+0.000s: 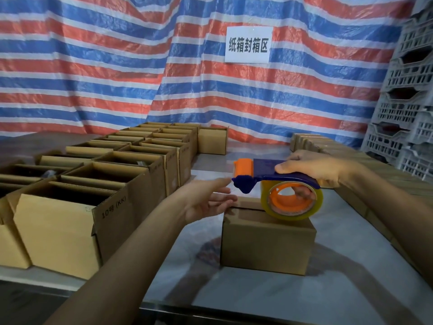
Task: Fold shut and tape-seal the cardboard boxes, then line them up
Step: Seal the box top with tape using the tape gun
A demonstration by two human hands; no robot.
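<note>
Leftmost, open boxes (70, 207) stand in rows. Next, the left hand (206, 200), fingers straight, touches the near-centre box (267, 245) at its left top edge, likely steadying the flaps. Its seam shows as a dark, untaped slit. Right of that, the right hand (311, 170) grips the tape dispenser (276, 181), its roll against the lid.

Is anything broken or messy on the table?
Nothing looks broken or spilled. One odd bit: the closed box under the tape dispenser has a dark gap where its top flaps meet, with no tape visible there. The right hand grips the dispenser; the left hand reaches to the box's edge.
</note>
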